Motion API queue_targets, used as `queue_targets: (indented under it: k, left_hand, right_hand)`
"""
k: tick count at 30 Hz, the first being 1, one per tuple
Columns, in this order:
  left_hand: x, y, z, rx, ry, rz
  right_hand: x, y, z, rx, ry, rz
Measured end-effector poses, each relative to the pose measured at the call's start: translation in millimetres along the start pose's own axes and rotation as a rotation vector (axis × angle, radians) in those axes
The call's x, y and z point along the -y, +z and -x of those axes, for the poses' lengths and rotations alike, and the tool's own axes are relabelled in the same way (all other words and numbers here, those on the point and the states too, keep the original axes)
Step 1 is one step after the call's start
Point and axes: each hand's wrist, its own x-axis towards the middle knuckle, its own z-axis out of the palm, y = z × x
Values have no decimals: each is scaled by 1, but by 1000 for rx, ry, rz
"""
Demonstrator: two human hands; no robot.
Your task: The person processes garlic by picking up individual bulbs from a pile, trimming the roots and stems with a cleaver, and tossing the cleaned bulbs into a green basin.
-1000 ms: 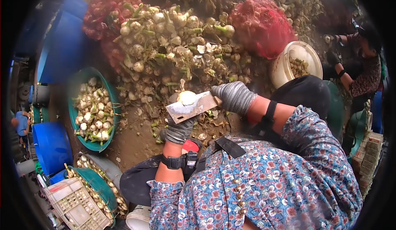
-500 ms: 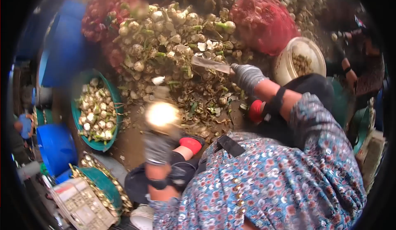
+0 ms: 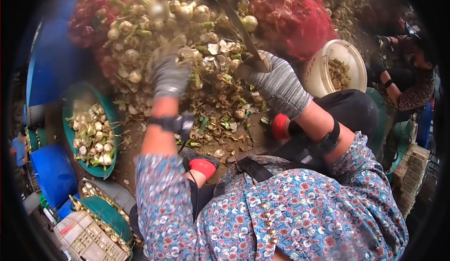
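My right hand, in a grey knit glove, is closed around the handle of a knife. Its long blade points up and away over the garlic pile. My left hand, gloved the same way, reaches over the near side of the heap of garlic bulbs. Motion smears its fingers, so whether they hold a bulb cannot be made out. Pale peelings and cut stalks lie between the hands.
At left stands a green basin of trimmed garlic bulbs. Red net sacks lie behind the pile. A white bucket with scraps leans near my right knee. Blue tubs and a pale crate are at left; another person sits at right.
My left hand has moved up and forward from near my lap to the pile. The knife has swung from pointing left to pointing away and upward, my right hand still gripping it.
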Motion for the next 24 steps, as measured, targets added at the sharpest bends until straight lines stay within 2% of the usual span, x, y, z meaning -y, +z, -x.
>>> queue_targets:
  k: [1, 3, 4, 5, 8, 9, 11, 12, 13, 15, 16, 17, 18, 21, 22, 23, 24]
  left_hand:
    - [-26, 10, -2, 100, -17, -306]
    - [-35, 48, -2, 247, -148, -332]
    - [-40, 53, 7, 356, -152, -422]
    - [-56, 40, 17, 482, -223, -383]
    - [1, 129, 102, 287, 11, -301]
    - [4, 131, 124, 280, 108, -355]
    - [-3, 114, 141, 543, -11, -329]
    - [6, 112, 155, 394, 12, -190]
    - [10, 102, 162, 334, 24, -109]
    - [59, 132, 193, 84, 67, 35]
    - [63, 119, 201, 130, -24, -129]
    - [102, 160, 222, 224, -292, 233]
    - [141, 201, 242, 226, -593, 563]
    - [179, 191, 243, 452, -338, 5]
    - [182, 178, 225, 484, -299, -91]
    - [178, 165, 219, 444, -465, -34]
    - [148, 128, 195, 302, -713, 94]
  right_hand:
    - [3, 0, 0, 33, 44, -35]
    - [0, 0, -2, 25, 42, -65]
    - [-2, 0, -3, 25, 40, -82]
    - [-5, -1, -5, 44, 55, -57]
    - [0, -3, -12, 53, 39, -34]
    - [-2, -3, -15, 48, 54, -30]
    - [-8, 1, -15, 67, 97, -19]
    - [-7, 2, -14, 71, 72, 1]
    - [-7, 3, -14, 74, 71, -24]
    - [-7, 4, -8, 74, 80, -71]
    - [-4, 3, -6, 85, 100, -101]
    - [-4, 4, -4, 94, 107, -100]
    - [-4, 5, -3, 106, 111, -101]
    - [-7, 9, -4, 84, 57, -50]
    - [-10, 10, -4, 75, 44, -38]
    - [-11, 11, -4, 66, 34, -24]
    - [-10, 11, -4, 69, 31, -25]
